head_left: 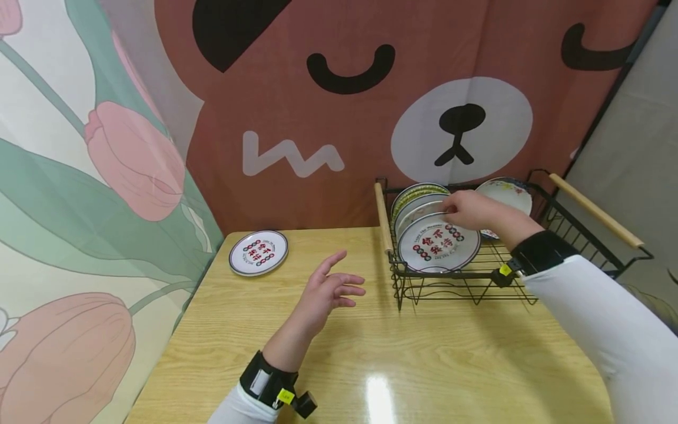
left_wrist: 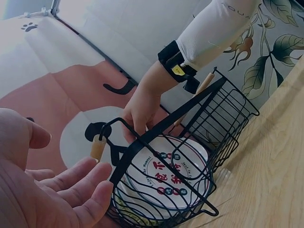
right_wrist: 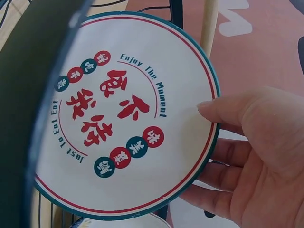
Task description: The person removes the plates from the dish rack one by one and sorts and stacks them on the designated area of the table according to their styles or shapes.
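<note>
My right hand (head_left: pixel 468 210) reaches into a black wire dish rack (head_left: pixel 477 275) and pinches the upper rim of a white plate (head_left: pixel 438 242) with red characters and a dark rim. In the right wrist view the thumb lies on the face of that plate (right_wrist: pixel 128 123), fingers behind it. More plates (head_left: pixel 418 194), some with green-yellow patterns, stand upright just behind it. Held over the table left of the rack, my left hand (head_left: pixel 328 291) is empty, its fingers spread and relaxed. A similar printed plate (head_left: pixel 259 253) lies flat at the table's back left.
A floral plate (head_left: pixel 505 197) leans at the rack's back right. Wooden handles (head_left: pixel 595 210) top the rack's two ends. Behind the wooden table (head_left: pixel 424 359) hangs a brown bear cloth (head_left: pixel 296 118); a tulip-print cloth (head_left: pixel 106 194) borders the left side.
</note>
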### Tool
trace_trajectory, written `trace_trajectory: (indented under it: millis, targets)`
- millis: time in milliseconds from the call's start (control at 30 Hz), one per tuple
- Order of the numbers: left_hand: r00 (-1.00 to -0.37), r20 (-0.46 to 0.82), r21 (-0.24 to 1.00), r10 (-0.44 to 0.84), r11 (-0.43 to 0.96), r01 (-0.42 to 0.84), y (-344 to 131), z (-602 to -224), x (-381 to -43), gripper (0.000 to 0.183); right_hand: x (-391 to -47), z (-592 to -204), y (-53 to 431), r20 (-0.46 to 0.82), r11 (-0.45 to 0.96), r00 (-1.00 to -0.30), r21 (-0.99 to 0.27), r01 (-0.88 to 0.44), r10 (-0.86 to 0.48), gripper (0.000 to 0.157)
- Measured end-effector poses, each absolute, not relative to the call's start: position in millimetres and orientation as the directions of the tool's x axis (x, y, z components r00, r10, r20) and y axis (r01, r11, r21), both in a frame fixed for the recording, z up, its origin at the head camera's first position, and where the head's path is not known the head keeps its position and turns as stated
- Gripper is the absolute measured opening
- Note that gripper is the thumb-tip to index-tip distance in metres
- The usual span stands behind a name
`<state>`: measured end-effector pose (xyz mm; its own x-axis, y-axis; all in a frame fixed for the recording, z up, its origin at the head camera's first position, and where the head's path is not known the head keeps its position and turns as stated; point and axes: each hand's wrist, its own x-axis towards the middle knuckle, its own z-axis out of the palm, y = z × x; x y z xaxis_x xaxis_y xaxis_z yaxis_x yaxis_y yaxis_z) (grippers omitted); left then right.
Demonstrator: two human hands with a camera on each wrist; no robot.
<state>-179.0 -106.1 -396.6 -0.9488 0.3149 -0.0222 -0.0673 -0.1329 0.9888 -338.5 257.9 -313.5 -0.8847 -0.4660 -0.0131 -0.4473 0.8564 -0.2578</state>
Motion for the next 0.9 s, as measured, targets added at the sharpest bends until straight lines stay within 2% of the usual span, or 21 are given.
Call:
trace_trajectory:
  millis: [533,900]
  targets:
    - [-0.941,-0.039,0.980,0.336,-0.169,-0.101,-109,-404,-184,0.055,-343,-320,259,-0.107,0.854,-0.880,-0.320,-0.410,-0.463,0.020]
    - [-0.942,-0.032,0.980,0.333,-0.175,-0.095,-111,-401,-183,0.056,-348,-313,262,-0.142,0.862,-0.868,-0.271,-0.429,-0.477,0.020]
